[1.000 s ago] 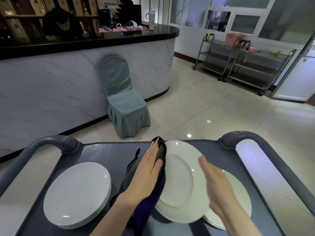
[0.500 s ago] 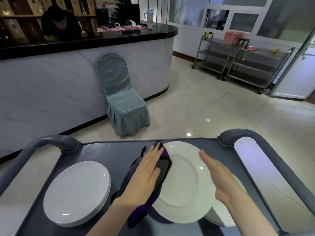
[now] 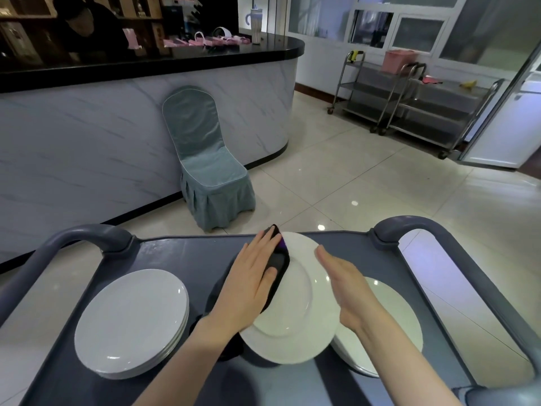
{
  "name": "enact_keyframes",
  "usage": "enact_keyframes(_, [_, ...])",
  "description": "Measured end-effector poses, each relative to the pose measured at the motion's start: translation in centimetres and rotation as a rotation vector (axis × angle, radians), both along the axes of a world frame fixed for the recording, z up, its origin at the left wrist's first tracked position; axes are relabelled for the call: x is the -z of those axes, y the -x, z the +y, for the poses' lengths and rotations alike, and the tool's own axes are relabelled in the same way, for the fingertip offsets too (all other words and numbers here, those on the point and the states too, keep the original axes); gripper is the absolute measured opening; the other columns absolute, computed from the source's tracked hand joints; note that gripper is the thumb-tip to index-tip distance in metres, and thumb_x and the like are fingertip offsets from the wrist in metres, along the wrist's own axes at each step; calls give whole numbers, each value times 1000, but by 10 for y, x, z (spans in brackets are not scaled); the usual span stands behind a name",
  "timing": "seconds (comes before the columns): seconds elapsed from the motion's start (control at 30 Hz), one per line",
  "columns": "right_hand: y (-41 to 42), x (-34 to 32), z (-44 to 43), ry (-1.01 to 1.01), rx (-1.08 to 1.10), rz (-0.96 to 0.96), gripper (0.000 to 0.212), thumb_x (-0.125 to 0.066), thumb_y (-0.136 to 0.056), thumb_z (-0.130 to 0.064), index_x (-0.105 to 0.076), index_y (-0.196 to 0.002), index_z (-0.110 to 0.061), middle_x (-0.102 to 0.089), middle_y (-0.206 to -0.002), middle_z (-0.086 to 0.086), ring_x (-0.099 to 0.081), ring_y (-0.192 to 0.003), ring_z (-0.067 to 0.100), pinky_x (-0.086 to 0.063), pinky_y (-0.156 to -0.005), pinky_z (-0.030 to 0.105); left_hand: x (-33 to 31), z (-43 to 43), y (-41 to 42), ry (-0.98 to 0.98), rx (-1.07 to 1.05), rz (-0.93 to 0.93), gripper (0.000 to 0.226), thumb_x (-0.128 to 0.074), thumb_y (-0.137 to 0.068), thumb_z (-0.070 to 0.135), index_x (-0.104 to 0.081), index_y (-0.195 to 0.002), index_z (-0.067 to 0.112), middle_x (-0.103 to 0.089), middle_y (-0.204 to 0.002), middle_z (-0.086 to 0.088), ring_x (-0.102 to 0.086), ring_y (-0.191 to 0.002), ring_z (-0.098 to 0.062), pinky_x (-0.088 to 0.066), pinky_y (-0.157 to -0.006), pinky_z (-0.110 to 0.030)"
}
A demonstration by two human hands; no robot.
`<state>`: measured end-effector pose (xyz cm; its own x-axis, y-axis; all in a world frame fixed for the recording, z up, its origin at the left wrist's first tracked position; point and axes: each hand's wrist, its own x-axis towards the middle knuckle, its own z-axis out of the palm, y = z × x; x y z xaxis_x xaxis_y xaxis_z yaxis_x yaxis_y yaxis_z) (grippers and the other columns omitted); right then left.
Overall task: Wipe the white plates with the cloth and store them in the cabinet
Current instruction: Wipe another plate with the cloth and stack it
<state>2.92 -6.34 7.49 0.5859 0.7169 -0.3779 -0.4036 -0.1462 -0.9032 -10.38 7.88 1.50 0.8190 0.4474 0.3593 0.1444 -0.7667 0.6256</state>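
Observation:
A tilted white plate (image 3: 295,303) is held above the grey cart (image 3: 181,253), between my two hands. My left hand (image 3: 251,282) lies flat with straight fingers on a dark purple cloth (image 3: 279,260) and presses it onto the plate's left side. Along the plate's right rim rests my right hand (image 3: 348,285), fingers straight and its thumb hidden. A stack of white plates (image 3: 131,320) sits on the cart at the left. Another white plate stack (image 3: 386,323) lies at the right, partly under the held plate and my right arm.
The cart has raised grey handles at the left (image 3: 73,238) and right (image 3: 415,227). Ahead stand a teal covered chair (image 3: 210,171) against a marble counter (image 3: 87,142), with a person behind the counter (image 3: 87,27). Steel trolleys (image 3: 409,104) line the far right wall.
My left hand and the cloth have slid forward along the plate's left side toward its far rim. The right hand stays at the right rim.

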Motion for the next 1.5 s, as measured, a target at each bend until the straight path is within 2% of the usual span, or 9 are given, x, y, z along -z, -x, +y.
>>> enact_keyframes(0.13, [-13,-2,1,-29,79,-39,35,-56,-99,-33,-68,-122,-10,-75,-109,8,-73,-95,25,-55,-83,38,31,-31,17,267,-119,-78,60,-34,-99,22,-12,-152,41,-2,-158,33,1,-149,1,-7,-124,-35])
enact_keyframes(0.27, [-10,3,11,-118,127,-170,46,-55,-101,-23,-48,-141,-45,-65,-128,-13,-66,-114,11,-53,-96,34,51,-71,14,168,-173,-72,58,-23,-100,30,-5,-153,44,0,-162,23,3,-151,-8,-2,-121,-38])
enact_keyframes(0.33, [-3,7,18,-123,155,-241,41,-50,-103,-19,-52,-136,-43,-63,-122,-23,-64,-109,-5,-52,-89,19,44,-78,4,34,-159,0,61,-22,-98,28,-1,-154,42,2,-163,18,0,-151,-7,0,-121,-35])
enact_keyframes(0.5, [14,10,28,-168,293,-254,34,-42,-105,-9,-67,-116,-29,-66,-120,-22,-58,-109,-14,-46,-92,13,4,-52,-19,-130,-109,80,58,-18,-98,33,-17,-155,28,-5,-162,15,2,-148,4,-4,-121,-26])
enact_keyframes(0.67, [16,9,29,-230,432,-185,31,-44,-104,-11,-67,-120,-23,-65,-127,-14,-56,-122,2,-41,-105,25,5,-35,-14,24,-108,61,54,-11,-97,38,-11,-151,39,-4,-160,20,4,-147,6,-2,-122,-27])
enact_keyframes(0.83, [6,5,30,-227,488,-118,32,-44,-105,-15,-63,-130,-23,-62,-125,-23,-55,-113,-12,-42,-100,18,31,-60,7,30,-133,14,59,-17,-100,27,0,-153,44,2,-162,22,7,-151,-11,6,-121,-30])
enact_keyframes(1.07, [40,24,29,-236,420,-183,33,-41,-106,-14,-65,-125,-24,-67,-127,-11,-60,-121,5,-43,-109,34,-2,-55,-26,-253,-88,175,57,-13,-99,32,-5,-156,27,0,-164,13,7,-150,-4,-11,-121,-37])
enact_keyframes(1.27, [50,26,28,-232,413,-281,34,-43,-105,-11,-66,-120,-31,-68,-124,-18,-57,-120,-4,-40,-107,26,-19,-30,-31,92,-34,117,63,-1,-91,45,1,-154,35,11,-159,25,18,-144,8,2,-123,-33])
enact_keyframes(1.5, [36,21,25,-204,394,-258,33,-44,-105,-16,-64,-129,-27,-66,-126,-20,-57,-118,-6,-42,-111,30,15,-70,-12,-245,-30,241,71,-32,-91,27,-7,-157,21,-4,-165,5,-6,-151,-13,-15,-114,-39])
